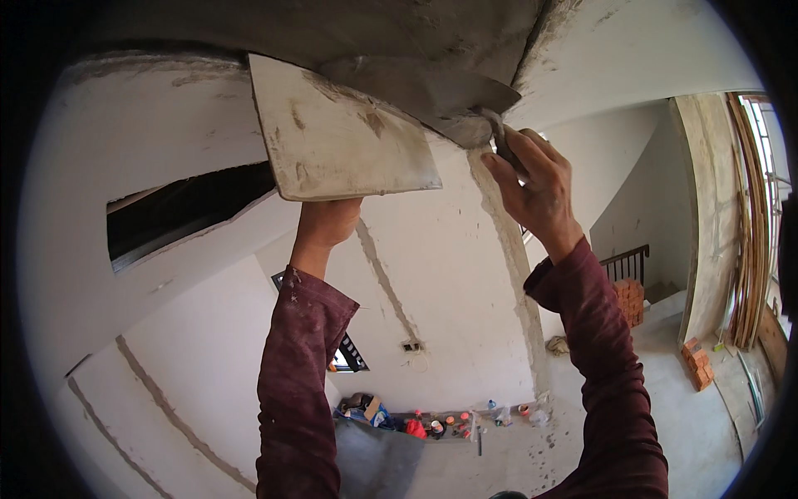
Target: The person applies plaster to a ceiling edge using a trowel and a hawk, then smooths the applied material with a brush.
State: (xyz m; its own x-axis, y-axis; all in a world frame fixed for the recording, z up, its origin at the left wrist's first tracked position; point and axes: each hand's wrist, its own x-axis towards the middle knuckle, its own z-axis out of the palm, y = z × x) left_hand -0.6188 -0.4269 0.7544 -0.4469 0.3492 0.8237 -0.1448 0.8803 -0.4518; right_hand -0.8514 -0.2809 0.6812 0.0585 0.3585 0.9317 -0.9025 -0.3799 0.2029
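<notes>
My left hand point(334, 218) is raised beneath a flat, pale plastering hawk point(332, 137) and holds it up from below. Its fingers are mostly hidden by the board, which carries dried smears. On the right, my right hand point(540, 185) is closed round the handle of a metal trowel point(445, 90). The grey trowel blade lies along the hawk's far edge, close under the wet-looking grey mortar point(332, 32) overhead. Where blade and mortar touch is hard to make out.
A dark rectangular opening point(187, 212) cuts the left wall. Mortar-filled channels run down the white wall point(453, 274). Far below, assorted containers and bags point(440, 426) line the wall's foot. Brick stacks point(697, 364) and upright wooden boards point(746, 249) stand at the right.
</notes>
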